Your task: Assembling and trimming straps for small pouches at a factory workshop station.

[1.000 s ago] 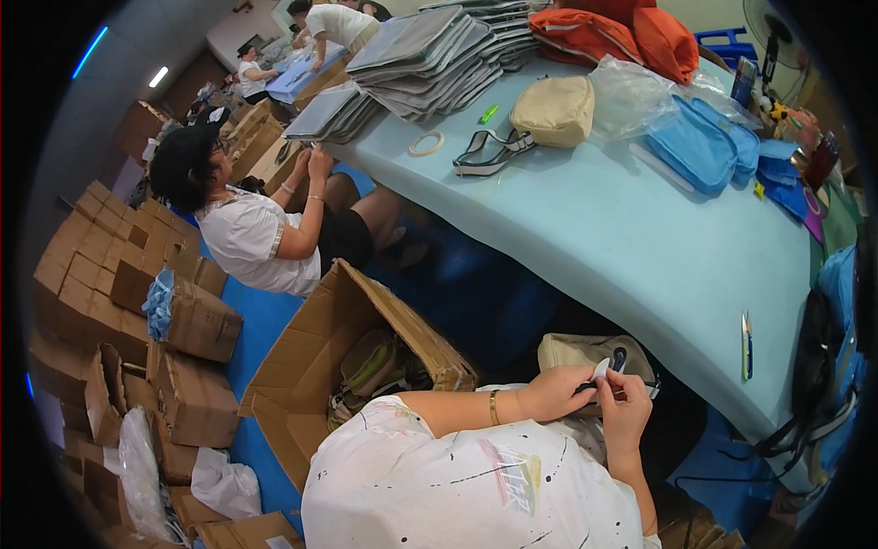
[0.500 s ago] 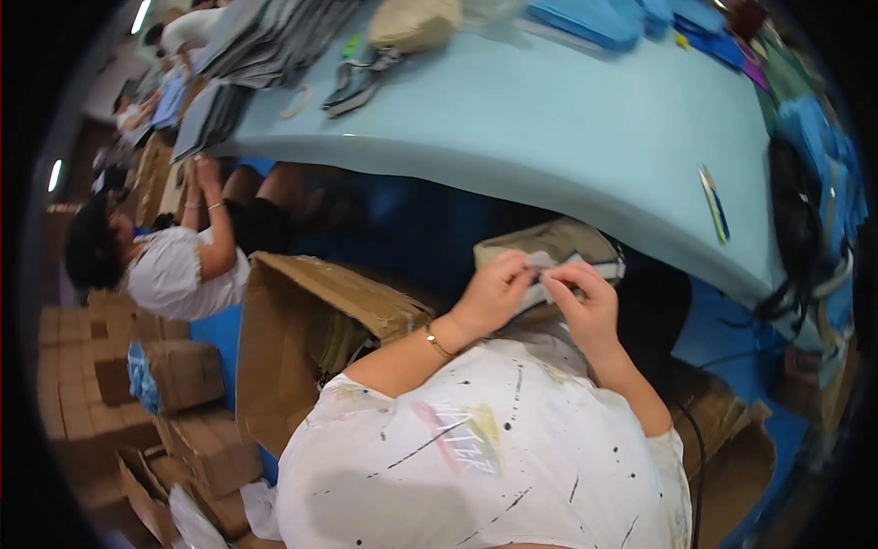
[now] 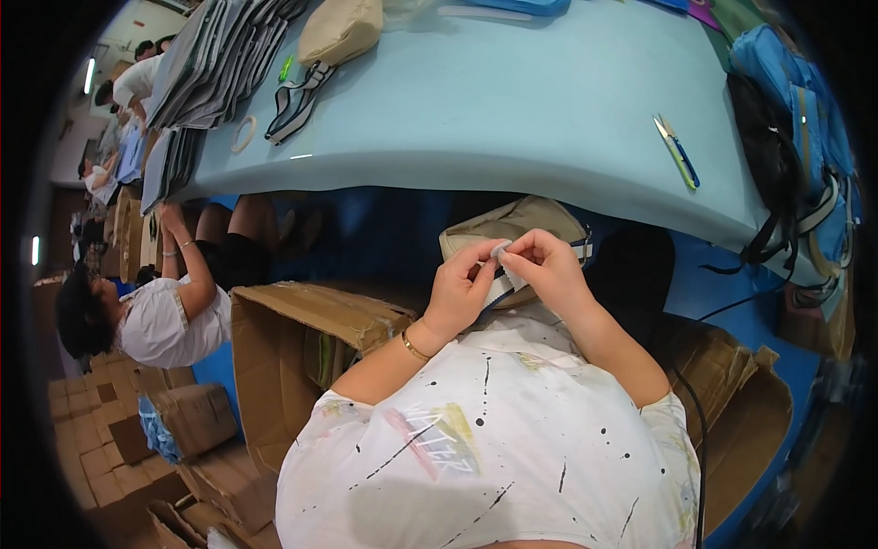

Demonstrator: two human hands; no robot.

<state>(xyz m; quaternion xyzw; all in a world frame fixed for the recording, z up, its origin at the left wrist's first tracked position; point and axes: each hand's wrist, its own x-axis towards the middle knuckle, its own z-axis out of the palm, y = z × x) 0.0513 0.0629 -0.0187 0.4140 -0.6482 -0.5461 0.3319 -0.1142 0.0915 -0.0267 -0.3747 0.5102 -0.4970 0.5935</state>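
Observation:
My left hand (image 3: 455,291) pinches a small grey piece (image 3: 499,249) between thumb and fingers; what kind of thing it is cannot be made out. Close against it, the fingertips of my right hand (image 3: 551,272) are pinched on the same piece. Both hands are held above my lap, in front of a beige fabric bag (image 3: 480,225) with a dark-and-white striped strap (image 3: 501,285). The bag lies under the table's edge, and my hands hide part of it.
On the pale blue table (image 3: 457,119) lie thread snips (image 3: 677,154), another beige bag (image 3: 340,29), a tape ring (image 3: 243,134) and stacked grey pieces (image 3: 215,69). Blue bags (image 3: 805,119) hang at the right. Open cartons (image 3: 274,366) stand beside me; a co-worker (image 3: 174,320) sits left.
My fingertips have come closer together on the small grey piece. The whole view has shifted, so the table and its things sit farther left.

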